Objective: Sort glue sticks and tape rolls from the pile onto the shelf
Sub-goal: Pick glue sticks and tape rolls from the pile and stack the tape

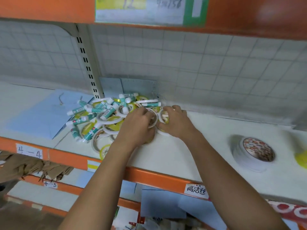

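— Where is the pile (106, 117) sitting?

— On the white shelf (182, 156), toward its back edge, just right of the slotted metal upright (86, 63). It's a loose heap: glue sticks (98, 110), short plastic tubes in teal with white caps, lying every which way over and between the tape rolls (114, 119). Those are flat rings with white rims and yellow-green printed cores.

— And the hands?

— Both are at the right side of the heap, side by side and nearly touching. The left hand (139, 125) has its fingers curled down onto a white-rimmed ring (153, 121). The right hand (176, 122) has its fingers hooked round a yellow-cored ring (164, 119). Whether either ring is lifted off the shelf, I can't tell.

— Anything sorted out yet?

— Well apart, toward the shelf's right end, stands a stack of white rolls (255, 151), round, with a red-patterned core on top. Past it, at the very edge of view, is a yellow blur (301, 159); I can't make out what it is.

— What else is about?

— A flat pale-blue paper sheet (41, 117) lies on the left part, its corner under the heap. The back wall is a white wire grid (216, 63). The front lip (149, 175) is glossy orange and carries a handwritten tag (29, 151) reading 4-4.
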Demonstrator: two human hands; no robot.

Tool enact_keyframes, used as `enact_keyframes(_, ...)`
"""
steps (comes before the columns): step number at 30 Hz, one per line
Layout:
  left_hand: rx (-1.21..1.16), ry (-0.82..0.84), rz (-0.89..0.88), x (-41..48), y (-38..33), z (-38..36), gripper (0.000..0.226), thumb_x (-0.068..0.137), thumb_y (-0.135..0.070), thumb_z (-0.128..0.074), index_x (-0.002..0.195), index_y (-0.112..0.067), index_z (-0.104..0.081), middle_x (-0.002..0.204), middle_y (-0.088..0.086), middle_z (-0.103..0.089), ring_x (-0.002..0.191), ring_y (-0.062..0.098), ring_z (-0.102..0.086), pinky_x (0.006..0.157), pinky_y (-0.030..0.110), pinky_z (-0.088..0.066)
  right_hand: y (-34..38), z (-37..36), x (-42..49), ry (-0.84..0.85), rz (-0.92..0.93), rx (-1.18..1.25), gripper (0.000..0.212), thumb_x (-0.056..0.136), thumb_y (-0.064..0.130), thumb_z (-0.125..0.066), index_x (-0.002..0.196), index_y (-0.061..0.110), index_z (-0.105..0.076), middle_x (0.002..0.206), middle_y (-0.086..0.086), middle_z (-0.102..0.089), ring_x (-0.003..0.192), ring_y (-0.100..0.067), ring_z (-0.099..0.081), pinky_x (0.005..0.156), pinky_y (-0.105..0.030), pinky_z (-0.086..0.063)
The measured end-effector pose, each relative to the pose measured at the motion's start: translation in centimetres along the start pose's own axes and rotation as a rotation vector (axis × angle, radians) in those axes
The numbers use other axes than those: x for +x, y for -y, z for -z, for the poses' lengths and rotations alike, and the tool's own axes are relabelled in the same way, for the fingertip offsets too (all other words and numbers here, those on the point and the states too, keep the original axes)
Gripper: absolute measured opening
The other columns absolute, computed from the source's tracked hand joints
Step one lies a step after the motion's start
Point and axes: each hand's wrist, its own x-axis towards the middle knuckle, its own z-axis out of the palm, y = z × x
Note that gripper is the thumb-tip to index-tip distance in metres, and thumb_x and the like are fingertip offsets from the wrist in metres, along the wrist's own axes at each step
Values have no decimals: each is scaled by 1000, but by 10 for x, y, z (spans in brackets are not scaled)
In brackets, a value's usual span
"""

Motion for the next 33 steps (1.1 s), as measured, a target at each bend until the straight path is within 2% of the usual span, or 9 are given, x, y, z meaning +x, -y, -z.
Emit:
enact_keyframes(4, 14, 55, -91, 23, 20, -1, 66, 80, -53, -66, 137, -26, -48, 135, 3, -46, 125, 26, -41, 100, 40, -37, -1, 4, 17, 166, -70, -18, 95, 75, 56, -70, 150, 45, -14, 161, -8, -10, 145, -43, -8, 115, -56, -21)
enact_keyframes(5, 16, 79, -120, 28, 24, 0, 72, 77, -56, -68, 139, -27, -46, 138, 3, -44, 128, 26, -38, 102, 41, -35, -1, 6, 19, 187, -62, 3, 94, 75, 54, -72, 150, 46, -15, 160, -9, -15, 145, -42, -11, 115, -55, -21)
enact_keyframes(8, -4, 179, -192, 39, 33, 0, 87, 69, -60, -72, 144, -30, -38, 146, 1, -37, 135, 24, -30, 108, 42, -28, -1, 12, 14, 170, -32, 61, 83, 73, 45, -75, 146, 39, -34, 138, -10, -45, 129, -33, -44, 105, -44, -40)
enact_keyframes(10, 0, 232, -232, 45, 37, -1, 91, 67, -63, -72, 145, -34, -35, 147, -2, -36, 137, 23, -28, 108, 42, -26, 0, 16, 7, 128, -55, 60, 81, 70, 45, -78, 142, 38, -41, 128, -7, -48, 119, -29, -50, 99, -41, -45)
enact_keyframes(18, 48, 235, -287, 53, 43, -4, 75, 70, -68, -68, 137, -41, -45, 137, 1, -48, 131, 27, -32, 101, 46, -26, -2, 26, -26, -2, -119, 38, 78, 70, 49, -76, 139, 44, -39, 127, 0, -44, 120, -27, -45, 95, -40, -46)
enact_keyframes(21, -34, 161, -287, 52, 37, -4, 69, 75, -70, -61, 137, -43, -45, 128, 2, -51, 124, 28, -40, 98, 43, -28, -2, 27, -36, -38, -144, 12, 81, 70, 51, -76, 140, 45, -38, 133, 0, -43, 123, -27, -43, 98, -41, -44)
enact_keyframes(26, -225, 81, -312, 54, 12, -4, 65, 78, -68, -60, 136, -42, -48, 122, -1, -50, 118, 22, -46, 99, 40, -39, -12, 37, -52, -67, -195, -34, 85, 69, 54, -77, 142, 43, -37, 138, 2, -41, 124, -28, -43, 101, -42, -42)
enact_keyframes(29, -268, 72, -323, 56, -4, -7, 65, 77, -70, -59, 134, -42, -50, 117, -1, -50, 115, 21, -47, 93, 40, -42, -21, 47, -64, -80, -227, -74, 82, 69, 51, -77, 141, 43, -37, 138, 3, -41, 124, -28, -42, 100, -39, -42)
enact_keyframes(33, -268, 102, -352, 63, -40, -13, 66, 76, -75, -54, 134, -43, -50, 117, -1, -52, 114, 22, -47, 94, 42, -44, -43, 65, -85, -85, -277, -110, 80, 71, 48, -78, 141, 42, -38, 140, 3, -40, 125, -28, -41, 100, -41, -42)
